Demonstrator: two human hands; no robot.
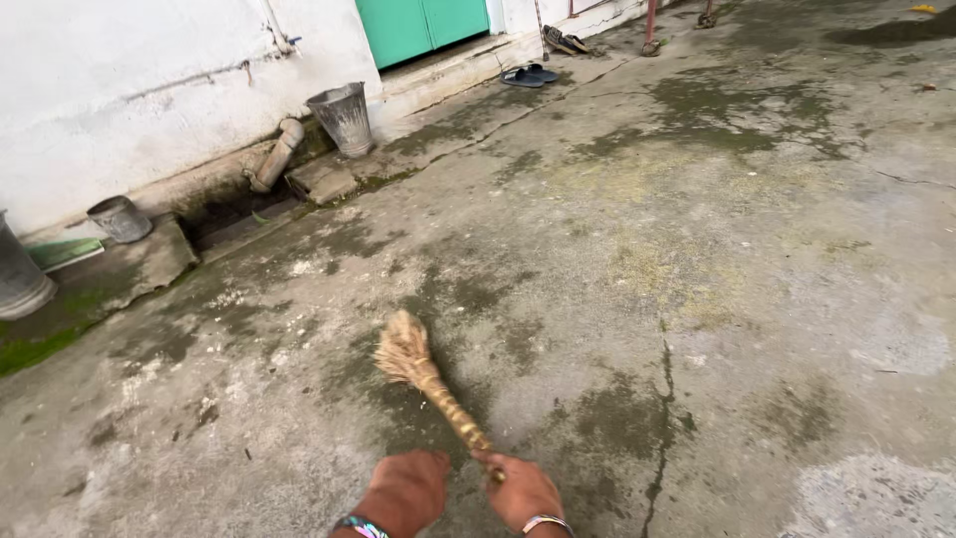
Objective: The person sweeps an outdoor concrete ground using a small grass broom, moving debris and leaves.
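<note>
A short straw hand broom (pixel 423 371) with a bound, tan handle points away from me, its frayed bristle head resting on the damp, mossy concrete ground (pixel 637 259). My right hand (pixel 523 490) is closed around the near end of the handle. My left hand (pixel 403 490) is just beside it, fingers curled; whether it touches the handle I cannot tell. Both wrists wear bangles.
A white wall (pixel 129 90) runs along the left with a drain channel (pixel 234 214) and pipe (pixel 276 154). Metal buckets (pixel 344 118) (pixel 119 217) stand beside it. A green door (pixel 423 25) and sandals (pixel 528 75) lie at the back. A crack (pixel 662 418) splits the concrete.
</note>
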